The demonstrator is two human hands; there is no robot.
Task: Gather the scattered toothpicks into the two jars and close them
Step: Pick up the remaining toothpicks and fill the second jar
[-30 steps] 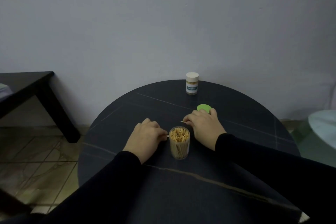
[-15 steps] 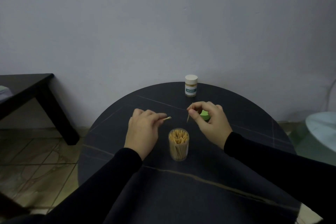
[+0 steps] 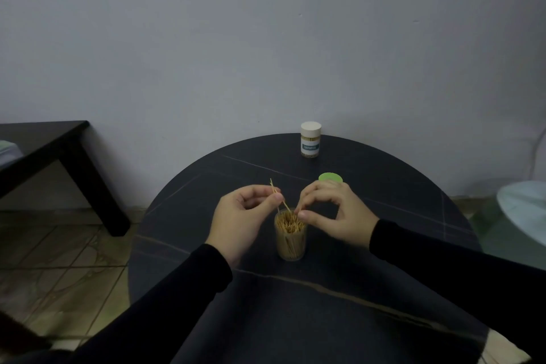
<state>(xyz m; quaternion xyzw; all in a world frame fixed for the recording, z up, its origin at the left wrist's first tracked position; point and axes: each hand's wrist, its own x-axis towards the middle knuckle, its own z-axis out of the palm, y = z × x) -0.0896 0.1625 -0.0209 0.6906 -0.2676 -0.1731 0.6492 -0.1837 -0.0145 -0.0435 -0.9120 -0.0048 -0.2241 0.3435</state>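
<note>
Over the open jar, mid-table: L hand pinches a toothpick, tip angled at the mouth; R hand pinches another w/ fingertips right at the rim. Step: dropping the last picks in, I'd say. Next needs the green lid, just behind R hand. Open jar near full; far jar already capped.

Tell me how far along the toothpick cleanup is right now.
Done: the far jar is capped. In hand: the left hand pinches a toothpick above the open jar, and the right hand pinches at its mouth. Left: fit the green lid, lying on the table. No loose toothpicks visible.
</note>
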